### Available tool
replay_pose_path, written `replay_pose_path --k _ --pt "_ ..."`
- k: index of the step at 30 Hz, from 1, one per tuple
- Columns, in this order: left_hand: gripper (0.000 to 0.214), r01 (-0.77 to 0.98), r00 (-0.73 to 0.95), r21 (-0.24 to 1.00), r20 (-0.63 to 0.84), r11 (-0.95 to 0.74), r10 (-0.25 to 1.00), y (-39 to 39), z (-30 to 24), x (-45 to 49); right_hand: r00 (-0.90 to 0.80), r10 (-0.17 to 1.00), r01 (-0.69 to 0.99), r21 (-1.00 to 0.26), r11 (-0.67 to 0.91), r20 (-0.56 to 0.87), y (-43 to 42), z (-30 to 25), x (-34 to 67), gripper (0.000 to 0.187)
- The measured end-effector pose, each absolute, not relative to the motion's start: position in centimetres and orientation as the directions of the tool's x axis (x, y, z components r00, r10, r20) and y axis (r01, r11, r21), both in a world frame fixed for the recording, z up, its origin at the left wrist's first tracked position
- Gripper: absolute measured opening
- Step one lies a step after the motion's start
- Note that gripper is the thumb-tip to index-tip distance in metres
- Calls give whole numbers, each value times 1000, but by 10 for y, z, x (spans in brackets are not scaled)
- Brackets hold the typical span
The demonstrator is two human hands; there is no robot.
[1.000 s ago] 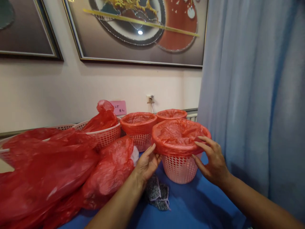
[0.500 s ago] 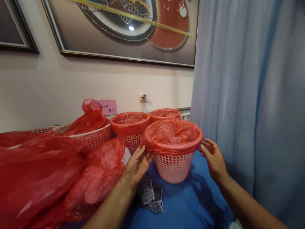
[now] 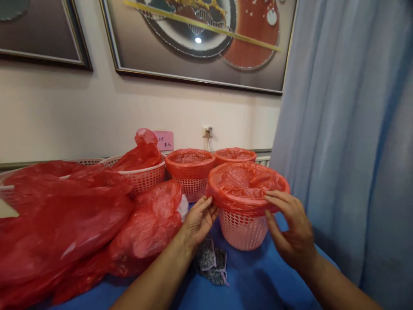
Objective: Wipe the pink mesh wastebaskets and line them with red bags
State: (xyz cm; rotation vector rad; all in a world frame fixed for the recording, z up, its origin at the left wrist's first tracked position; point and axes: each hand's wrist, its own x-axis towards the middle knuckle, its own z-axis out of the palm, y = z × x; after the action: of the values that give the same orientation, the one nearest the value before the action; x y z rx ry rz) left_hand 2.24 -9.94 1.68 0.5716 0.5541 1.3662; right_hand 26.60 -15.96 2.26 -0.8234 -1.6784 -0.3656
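Observation:
In front of me a pink perforated plastic basket (image 3: 243, 232) stands upright, lined with a red plastic bag (image 3: 238, 178) folded down over its rim. My left hand (image 3: 200, 219) is at the left side of the rim, thumb and fingertips closed on the bag's folded edge. At the front right, my right hand (image 3: 292, 228) touches the bag-covered rim with its fingertips; its thumb is apart, lower down in front of the basket. A crumpled grey knitted cloth (image 3: 211, 262) lies below, near my left wrist.
Behind stand two more lined baskets, one left (image 3: 190, 172) and one right (image 3: 235, 153). Large filled red bags (image 3: 71, 232) cover the left side, with a white-rimmed basket (image 3: 148, 174) behind them. A blue cloth (image 3: 248, 280) covers the surface; a curtain (image 3: 338, 129) hangs at right.
My right hand has moved from the basket's right side to the front right of the rim. My left hand stays at the left edge. The view has shifted left.

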Motion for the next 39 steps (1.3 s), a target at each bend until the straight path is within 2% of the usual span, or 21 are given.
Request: replay_pose_path --k 2,4,11,14,15,17,19,21,23,25,27,29,31,33,36,39 --pt "12 -738 130 664 -28 116 991 -104 16 25 -262 338 698 -64 713 904 -162 34 248 54" --pt "12 -744 140 656 -39 131 989 -110 15 26 -302 369 721 -42 692 879 -155 36 238 55" --pt "20 -751 277 611 -51 249 960 -135 24 27 -183 457 714 -203 671 870 -115 22 283 42" --pt "18 -719 280 647 -63 253 958 -139 26 35 -105 484 741 -256 620 869 -104 20 312 37" --pt "16 -689 236 693 -62 212 970 -138 25 38 -82 484 756 -262 600 871 -103 19 318 37" --pt "15 -579 47 815 -4 31 999 -133 24 41 -62 461 786 -241 569 885 -104 16 325 38" --pt "17 -367 -173 904 166 -220 971 -122 25 41 -86 429 801 -193 566 899 -111 13 322 42" --pt "18 -92 -247 892 411 -443 878 -108 34 36 -130 407 777 -162 609 904 -121 10 313 45" --pt "26 170 -101 778 624 -605 775 -94 50 29 -149 399 742 -165 649 905 -127 8 304 45" --pt "46 361 204 584 712 -727 673 -80 72 23 -130 399 724 -188 664 908 -130 6 297 42" --pt "59 442 520 378 631 -813 576 -70 95 21 -93 399 713 -218 666 912 -128 5 293 41" --pt "58 477 707 214 482 -852 517 -62 113 22 -55 393 697 -247 673 918 -124 5 293 41" --pt "52 516 771 85 386 -852 506 -58 125 22 -28 387 684 -265 680 922 -121 6 293 40" --pt "47 550 783 -22 361 -835 506 -56 130 19 -14 379 679 -270 683 925 -120 6 294 38" --pt "37 587 768 -131 403 -799 498 -55 126 7 -10 365 675 -263 689 931 -120 6 294 35" --pt "33 655 687 -130 513 -744 515 -56 107 -9 0 362 667 -270 695 932 -121 5 293 34"
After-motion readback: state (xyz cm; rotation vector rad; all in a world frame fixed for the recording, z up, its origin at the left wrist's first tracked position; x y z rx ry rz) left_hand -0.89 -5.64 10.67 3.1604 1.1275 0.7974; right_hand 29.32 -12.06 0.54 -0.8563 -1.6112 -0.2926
